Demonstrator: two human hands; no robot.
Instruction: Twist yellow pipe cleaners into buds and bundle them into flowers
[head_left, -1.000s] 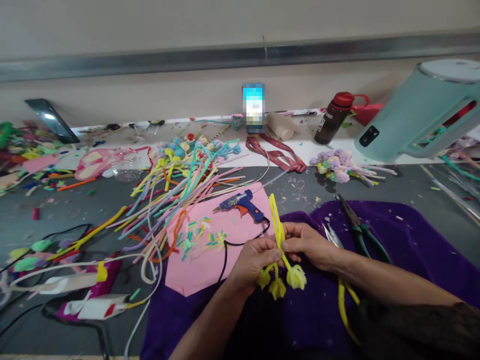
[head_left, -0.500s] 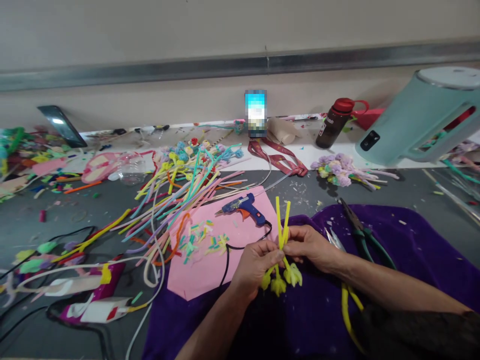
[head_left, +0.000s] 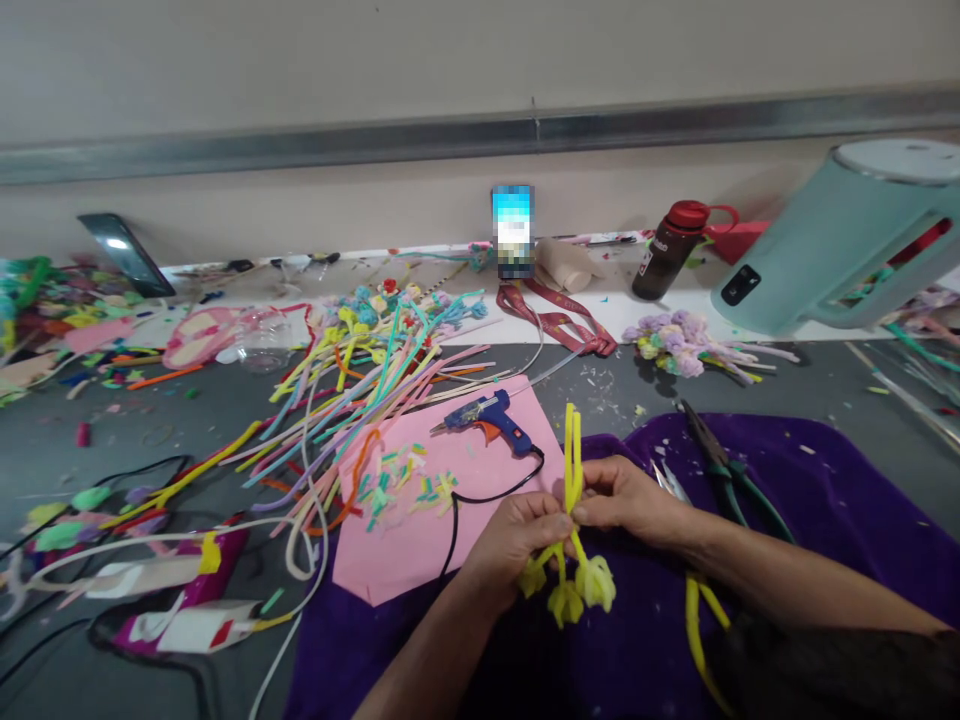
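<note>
A small bunch of yellow pipe-cleaner flowers (head_left: pixel 596 582) hangs heads down between my hands, its stems pointing up and lying close together. My left hand (head_left: pixel 525 530) pinches the stems from the left, just above the flower heads. From the right, the fingers of my right hand (head_left: pixel 626 500) close on the same stems; their tips are partly hidden. Below the hands lies a purple cloth (head_left: pixel 637 655). Beside my right forearm rest green-handled pliers (head_left: pixel 724 465) and yellow-handled pliers (head_left: pixel 697 620), the latter partly covered by the arm.
A blue glue gun (head_left: pixel 491 420) lies on a pink sheet (head_left: pixel 405 570) with cut scraps. Colourful pipe cleaners (head_left: pixel 360 410) are heaped at left, near a power strip (head_left: pixel 187 600). Behind stand a phone (head_left: pixel 514 230), a dark bottle (head_left: pixel 667 255) and a teal kettle (head_left: pixel 810 250); a lilac bunch (head_left: pixel 679 340) lies before them.
The stems, spread in a V before, are now drawn together side by side. The flower heads have shifted slightly right and down. Both hands keep their hold.
</note>
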